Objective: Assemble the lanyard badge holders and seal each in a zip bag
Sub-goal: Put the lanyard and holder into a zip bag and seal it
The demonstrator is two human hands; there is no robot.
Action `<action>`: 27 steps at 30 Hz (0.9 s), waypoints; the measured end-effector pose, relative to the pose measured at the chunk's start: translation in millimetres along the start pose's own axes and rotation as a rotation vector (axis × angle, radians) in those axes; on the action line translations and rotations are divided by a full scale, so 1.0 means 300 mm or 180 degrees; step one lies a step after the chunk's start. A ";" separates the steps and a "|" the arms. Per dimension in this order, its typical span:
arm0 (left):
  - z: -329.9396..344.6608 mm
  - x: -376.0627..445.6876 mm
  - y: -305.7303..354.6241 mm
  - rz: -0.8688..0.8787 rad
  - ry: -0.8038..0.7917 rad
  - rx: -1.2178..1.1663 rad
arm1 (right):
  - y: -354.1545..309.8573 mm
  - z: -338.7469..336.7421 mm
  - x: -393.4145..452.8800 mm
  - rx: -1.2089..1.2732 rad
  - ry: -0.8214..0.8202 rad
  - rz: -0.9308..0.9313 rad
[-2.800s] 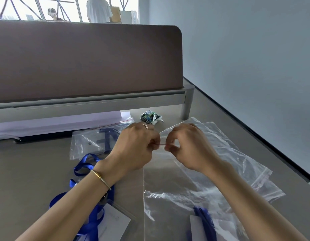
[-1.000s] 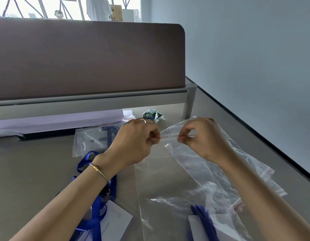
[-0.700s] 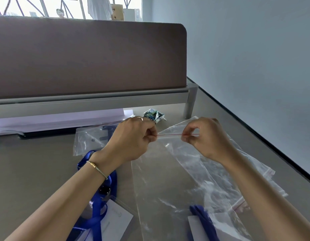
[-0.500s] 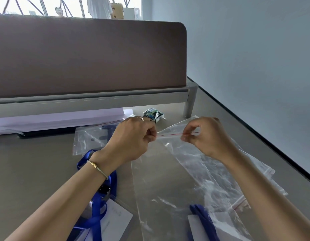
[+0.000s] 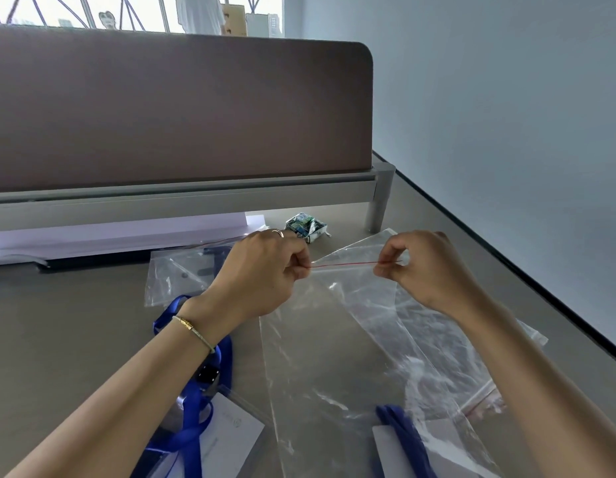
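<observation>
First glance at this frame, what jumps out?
Mid-frame, the left hand and right hand each pinch an end of the red zip line on a clear zip bag, which holds a blue lanyard and badge card at its near end. A loose blue lanyard lies under the left forearm, and a brown desk divider fills the background.

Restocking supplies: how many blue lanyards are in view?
3: one blue fabric lanyard beneath the left forearm, one inside the held clear plastic zip bag, one in the far sealed bag. More may be hidden.
</observation>
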State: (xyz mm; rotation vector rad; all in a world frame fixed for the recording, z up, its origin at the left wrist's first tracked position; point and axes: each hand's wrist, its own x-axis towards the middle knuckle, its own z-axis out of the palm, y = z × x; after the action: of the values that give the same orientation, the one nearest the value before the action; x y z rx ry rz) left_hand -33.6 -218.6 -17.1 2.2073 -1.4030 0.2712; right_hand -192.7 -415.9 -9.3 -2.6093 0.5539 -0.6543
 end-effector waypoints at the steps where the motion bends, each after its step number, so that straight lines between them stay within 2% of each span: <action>1: 0.001 0.000 0.001 0.0000 -0.0016 -0.0016 | 0.000 0.001 -0.001 -0.0041 0.0020 -0.0026; 16: 0.013 -0.003 -0.004 -0.0068 -0.0045 -0.0035 | 0.028 -0.009 0.004 -0.0231 0.0134 -0.0028; 22: 0.019 -0.005 -0.005 -0.0126 0.0166 -0.0150 | 0.041 -0.016 0.011 -0.0100 0.0117 0.0043; 27: 0.031 -0.003 -0.004 -0.0056 -0.0047 -0.0372 | 0.069 -0.008 0.017 -0.0134 0.0126 -0.0044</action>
State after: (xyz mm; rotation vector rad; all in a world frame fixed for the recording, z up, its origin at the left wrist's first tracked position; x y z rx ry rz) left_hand -34.0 -222.3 -25.9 2.1295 -1.3712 0.1628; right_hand -195.5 -436.6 -14.9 -2.6467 0.5680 -0.7072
